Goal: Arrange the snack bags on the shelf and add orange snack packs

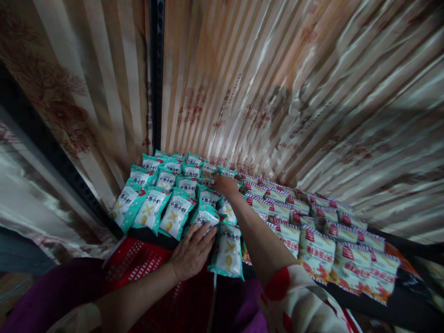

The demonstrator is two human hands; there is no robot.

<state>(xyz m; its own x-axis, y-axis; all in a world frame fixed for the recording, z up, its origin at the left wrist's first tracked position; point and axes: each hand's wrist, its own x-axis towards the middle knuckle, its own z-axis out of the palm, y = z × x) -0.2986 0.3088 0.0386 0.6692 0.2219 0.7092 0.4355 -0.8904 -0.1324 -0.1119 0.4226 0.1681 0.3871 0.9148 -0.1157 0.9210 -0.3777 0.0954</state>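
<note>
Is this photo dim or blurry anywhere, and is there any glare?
Head view: dim overall, darkening toward the top corners; head view: pale glints streak the pleated curtain; head view: the teal snack packets are sharp enough to read, while the lower right edge looks smeared.

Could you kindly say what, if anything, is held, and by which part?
The left-hand grip touches the lower front of a teal packet; whether it or the right-hand grip holds anything cannot be told.
</note>
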